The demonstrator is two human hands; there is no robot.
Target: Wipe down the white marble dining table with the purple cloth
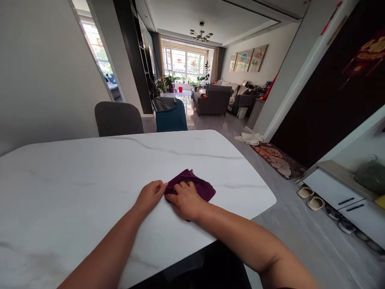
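Note:
A crumpled purple cloth [206, 188] lies on the white marble-patterned table [90, 172], toward its right end. My right hand [185, 198] rests on top of the cloth with its fingers curled into the fabric. At the cloth's left edge, my left hand [152, 193] pinches a corner between thumb and fingers. Part of the cloth is hidden beneath my right hand.
A grey chair [118, 118] and a teal chair [171, 116] with a dark mesh item stand at the table's far side. To the right are a doormat [273, 158], beige slippers [315, 203] and a low cabinet [333, 188]. A sofa [215, 99] stands farther back.

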